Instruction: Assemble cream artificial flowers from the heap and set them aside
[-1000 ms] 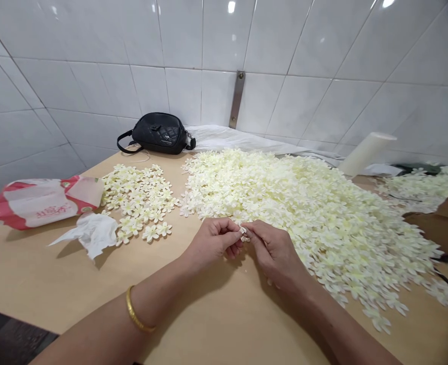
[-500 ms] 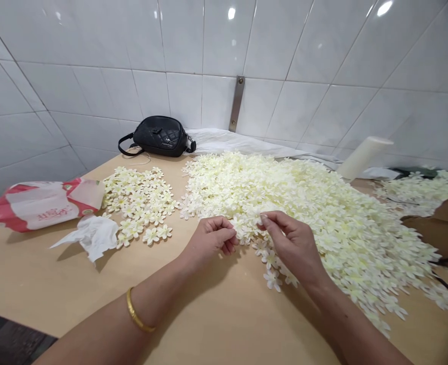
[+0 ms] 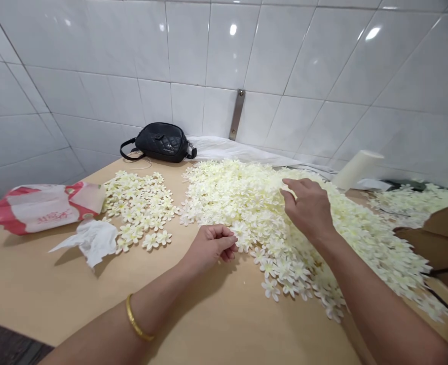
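A large heap of cream-white fabric blossoms [image 3: 345,248] covers the right half of the wooden table [image 3: 37,289]. My right hand [image 3: 307,208] lies on its far part, fingertips down among the blossoms. My left hand [image 3: 212,248] rests curled on the bare table just beside the heap's near edge, with no blossom showing in it. A gold bangle [image 3: 135,317] circles my left wrist. To the left of that hand lies a smaller, single-layer patch of the same blossoms [image 3: 138,210].
A black quilted bag [image 3: 161,143] and white cloth [image 3: 224,149] sit along the tiled wall. A red-and-white plastic bag [image 3: 45,209] and crumpled tissue [image 3: 92,242] lie at left. A cream cylinder [image 3: 357,170] stands at back right, beside more blossoms [image 3: 410,205] on cardboard [image 3: 433,233].
My hands have parted. The right hand has moved up and right onto the heap, while the left stays near the heap's edge, its fingers no longer pinching together with the right.
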Tool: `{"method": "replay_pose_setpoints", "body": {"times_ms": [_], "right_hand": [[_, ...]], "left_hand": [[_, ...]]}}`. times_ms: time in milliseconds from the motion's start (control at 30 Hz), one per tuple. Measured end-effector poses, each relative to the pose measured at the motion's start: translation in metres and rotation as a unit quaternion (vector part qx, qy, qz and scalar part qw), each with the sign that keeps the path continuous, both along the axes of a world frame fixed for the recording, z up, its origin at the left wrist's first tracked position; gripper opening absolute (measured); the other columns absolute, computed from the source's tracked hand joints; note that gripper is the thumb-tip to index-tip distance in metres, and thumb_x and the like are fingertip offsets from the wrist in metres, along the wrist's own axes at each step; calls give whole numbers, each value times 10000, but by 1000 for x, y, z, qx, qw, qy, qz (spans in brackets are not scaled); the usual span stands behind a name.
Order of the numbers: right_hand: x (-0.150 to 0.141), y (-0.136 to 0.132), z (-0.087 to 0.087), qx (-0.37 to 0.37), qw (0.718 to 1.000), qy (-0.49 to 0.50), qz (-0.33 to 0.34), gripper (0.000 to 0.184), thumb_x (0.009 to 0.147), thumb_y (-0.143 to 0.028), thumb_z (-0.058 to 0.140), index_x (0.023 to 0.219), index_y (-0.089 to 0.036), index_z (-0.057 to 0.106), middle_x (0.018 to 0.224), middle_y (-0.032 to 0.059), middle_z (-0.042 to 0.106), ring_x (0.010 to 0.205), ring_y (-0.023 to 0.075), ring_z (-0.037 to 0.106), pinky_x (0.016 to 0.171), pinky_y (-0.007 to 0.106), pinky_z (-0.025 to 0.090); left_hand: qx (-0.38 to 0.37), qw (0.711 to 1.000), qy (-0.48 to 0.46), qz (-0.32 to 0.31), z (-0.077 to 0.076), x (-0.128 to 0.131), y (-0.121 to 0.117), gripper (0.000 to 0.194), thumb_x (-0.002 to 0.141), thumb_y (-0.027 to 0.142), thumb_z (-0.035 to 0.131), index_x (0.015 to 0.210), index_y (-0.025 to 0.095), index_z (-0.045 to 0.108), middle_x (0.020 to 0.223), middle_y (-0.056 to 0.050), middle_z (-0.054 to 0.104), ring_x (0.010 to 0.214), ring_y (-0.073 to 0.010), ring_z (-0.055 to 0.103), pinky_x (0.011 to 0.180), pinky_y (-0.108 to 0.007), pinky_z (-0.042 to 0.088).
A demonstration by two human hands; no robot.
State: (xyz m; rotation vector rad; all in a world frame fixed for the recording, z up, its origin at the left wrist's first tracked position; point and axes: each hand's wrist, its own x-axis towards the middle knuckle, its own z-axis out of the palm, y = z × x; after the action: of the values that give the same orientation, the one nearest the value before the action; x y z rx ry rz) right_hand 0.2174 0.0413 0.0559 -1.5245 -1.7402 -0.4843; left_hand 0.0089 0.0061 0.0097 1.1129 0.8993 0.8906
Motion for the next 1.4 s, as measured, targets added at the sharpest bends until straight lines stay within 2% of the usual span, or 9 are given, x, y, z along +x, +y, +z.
{"method": "replay_pose_setpoints", "body": {"times_ms": [67, 167, 233, 333, 467, 667, 900, 1233, 1400], "right_hand": [[-11, -8, -3, -22, 999, -25, 32, 244, 769, -188, 472, 972, -156, 604, 863, 116, 586, 833, 250, 517, 729, 413, 415], [-38, -38, -15, -68, 984, 14, 165, 222, 807, -152, 418, 926, -159, 605, 833, 98, 583, 780, 199, 533, 676, 334, 452], [-53, -56, -25, -89, 970, 23, 223, 221, 805, -145, 420, 922, -155, 607, 842, 101, 586, 789, 199, 534, 680, 328, 454], [-63, -68, -37, -127, 958, 38, 254, 244, 806, -145, 411, 943, -164, 612, 858, 101, 596, 784, 198, 543, 684, 327, 455], [-60, -66, -39, -205, 929, 129, 280, 245, 831, -167, 400, 890, -194, 636, 802, 54, 617, 742, 162, 570, 673, 271, 452], [-55, -67, -40, -243, 907, 172, 297, 230, 833, -166, 415, 830, -201, 642, 734, 19, 615, 679, 136, 566, 637, 241, 429], [-53, -67, -43, -248, 916, 145, 279, 235, 829, -172, 410, 787, -173, 641, 696, 30, 606, 626, 133, 552, 605, 239, 418], [-56, -68, -39, -302, 875, 233, 299, 240, 831, -237, 424, 845, -170, 654, 749, 35, 636, 689, 148, 578, 646, 254, 437], [-54, -64, -43, -282, 877, 316, 227, 205, 799, -274, 470, 765, -152, 632, 674, 23, 620, 648, 147, 564, 591, 242, 437]], "left_hand": [[-3, 1000, 1, 11, -2, 0, 1, 186, 639, 287, 614, 584, 132, 529, 555, -28, 575, 441, -77, 485, 454, -212, 368], [-3, 1000, 6, 13, -4, 1, 1, 192, 654, 289, 605, 581, 132, 523, 536, -22, 561, 432, -76, 478, 447, -212, 355], [1, 1000, 2, 5, -4, 1, 0, 190, 662, 285, 601, 582, 130, 525, 529, -21, 556, 430, -76, 473, 449, -214, 354], [11, 1000, -2, -10, -2, 1, -2, 171, 670, 266, 594, 594, 124, 536, 542, -29, 560, 441, -79, 475, 454, -217, 357], [9, 999, -6, -35, 0, 1, -3, 154, 662, 259, 599, 624, 115, 557, 585, -41, 577, 480, -96, 508, 462, -221, 367], [14, 998, 4, -58, 1, 2, -5, 152, 682, 246, 579, 638, 101, 570, 572, -38, 570, 498, -90, 515, 492, -214, 383], [22, 997, 56, -49, -1, 6, -7, 97, 702, 190, 516, 640, 120, 542, 515, -19, 544, 460, -105, 519, 492, -240, 404], [31, 998, 53, -28, 0, 5, -6, 95, 683, 203, 531, 622, 131, 517, 483, 2, 520, 437, -79, 484, 467, -212, 377], [11, 998, 61, -7, 0, 5, -4, 46, 628, 149, 491, 584, 141, 505, 510, -10, 554, 417, -78, 474, 423, -202, 358]]}}
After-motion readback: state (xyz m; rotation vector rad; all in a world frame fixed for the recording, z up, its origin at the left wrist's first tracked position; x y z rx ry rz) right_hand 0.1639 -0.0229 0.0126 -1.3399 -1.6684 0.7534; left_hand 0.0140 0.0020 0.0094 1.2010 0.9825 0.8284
